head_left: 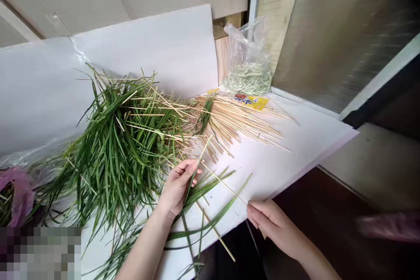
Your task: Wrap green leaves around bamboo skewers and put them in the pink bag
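One loose stick (226,248) lies nearest, at the edge of the white counter (315,118), in front and to the right of the leaf pile (111,153); a few loose leaves (226,209) cross it. Farther right of the pile, the right hand (271,223) has a narrow grip, thumb and fingers pinching one end of a thin stick (225,183). Its other end reaches the left hand (179,186), just right of the pile, whose grip is closed on a pale stalk (205,148) that points up and away. Spread beyond the hands, right of the pile and touching it, is the stick heap (243,122), with a leaf bundle (206,116) across it. Right of and behind the pile are a yellow wrapper (257,103) and a clear bag (244,48) of pale shreds (247,78). Directly behind the pile stands a white panel (164,48).
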Available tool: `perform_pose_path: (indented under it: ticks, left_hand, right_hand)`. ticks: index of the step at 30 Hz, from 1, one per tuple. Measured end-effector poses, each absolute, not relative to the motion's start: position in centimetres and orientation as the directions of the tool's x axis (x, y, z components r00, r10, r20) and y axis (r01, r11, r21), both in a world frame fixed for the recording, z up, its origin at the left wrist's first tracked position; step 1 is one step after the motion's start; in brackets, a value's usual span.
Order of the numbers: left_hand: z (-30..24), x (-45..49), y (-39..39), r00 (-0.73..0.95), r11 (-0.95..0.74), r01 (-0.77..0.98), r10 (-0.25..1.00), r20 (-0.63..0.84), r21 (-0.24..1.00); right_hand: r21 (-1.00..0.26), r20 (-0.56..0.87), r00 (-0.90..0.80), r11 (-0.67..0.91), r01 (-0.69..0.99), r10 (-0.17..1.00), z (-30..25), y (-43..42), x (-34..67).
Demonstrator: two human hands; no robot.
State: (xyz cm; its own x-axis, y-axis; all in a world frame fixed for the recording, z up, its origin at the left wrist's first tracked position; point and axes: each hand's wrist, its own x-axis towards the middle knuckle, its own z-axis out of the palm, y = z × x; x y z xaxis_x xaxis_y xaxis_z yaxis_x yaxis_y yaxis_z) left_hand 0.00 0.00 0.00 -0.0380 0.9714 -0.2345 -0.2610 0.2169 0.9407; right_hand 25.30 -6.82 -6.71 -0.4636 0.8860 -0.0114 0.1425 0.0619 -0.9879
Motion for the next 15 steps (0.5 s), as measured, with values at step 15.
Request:
perform_pose_path:
  ticks: [15]
  left_hand:
    - [0.10,0.14,0.02,-0.072,0.188,-0.237,0.975,-0.210,0.953]
  right_hand:
    - [-0.993,-0.066,-0.461,-0.012,0.119,0.885,-6.73,-6.72,25.18]
